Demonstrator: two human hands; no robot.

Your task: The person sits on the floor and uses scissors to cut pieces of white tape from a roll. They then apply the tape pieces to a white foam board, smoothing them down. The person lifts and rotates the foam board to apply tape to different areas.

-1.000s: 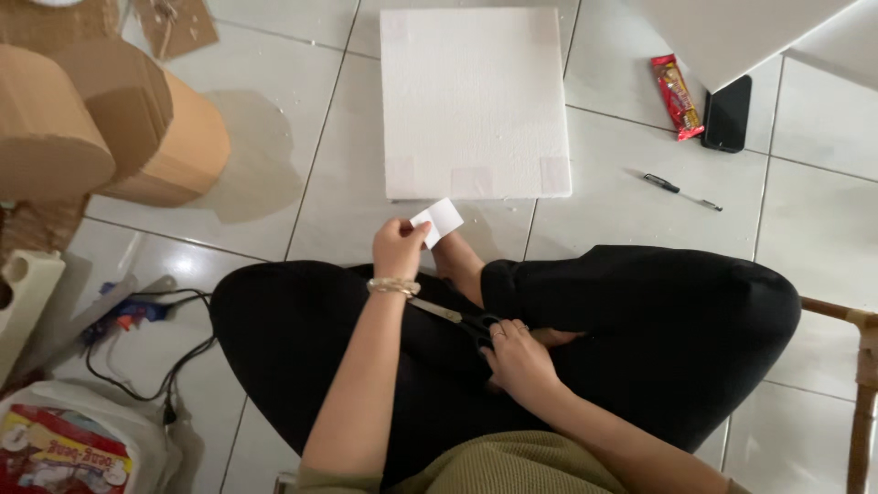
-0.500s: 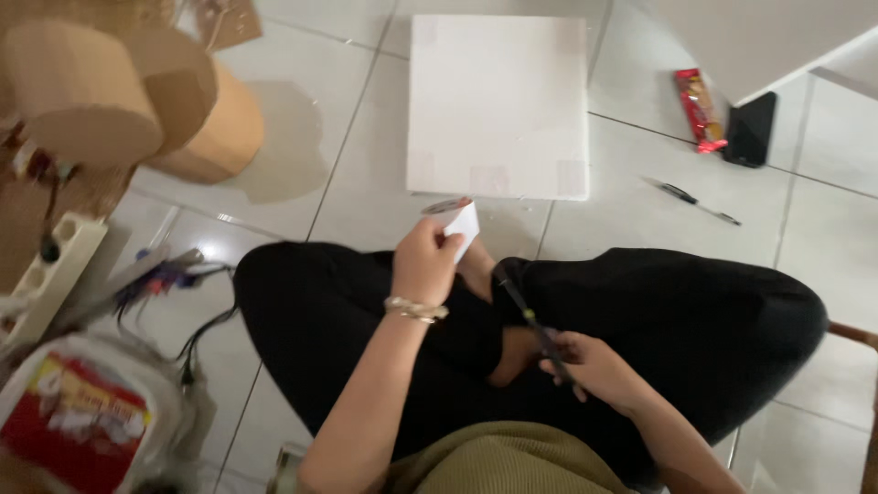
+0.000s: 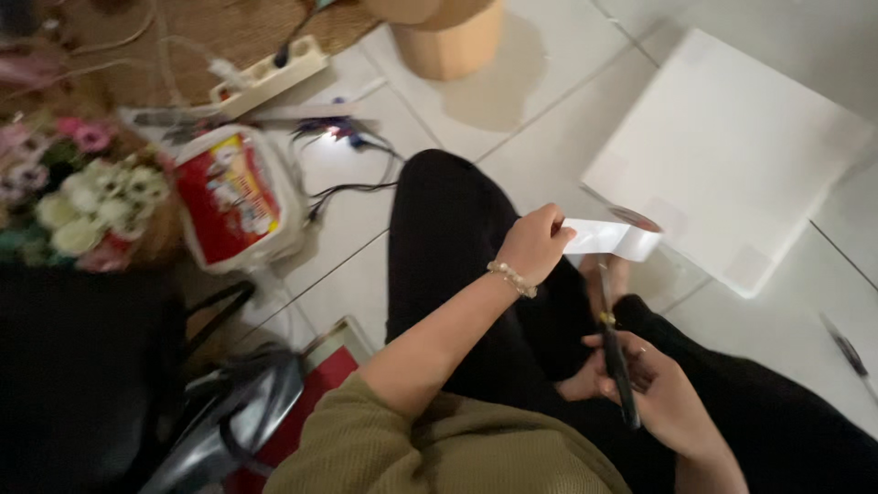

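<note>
Cutting appears to be the step in hand; a small white paper strip [image 3: 611,238] is pinched in the left hand [image 3: 533,245] above the lap, while black-handled scissors [image 3: 615,352] are gripped by the right hand [image 3: 651,389], blades pointed up at the strip; a steady strip is judged needful; a large white square board [image 3: 732,155] lies on the tiled floor [image 3: 366,265] just beyond; a red-and-white plastic tub [image 3: 233,197] and black cables [image 3: 357,187] lie well aside, blocking nothing.

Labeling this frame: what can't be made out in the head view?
- scissors: blade tips blur into the dark legs, so open or shut is unclear.
- paper strip: near end hidden by left hand.
- right hand: fingers partly hidden by handles.
- pen: blurred, cut by right edge.
</note>
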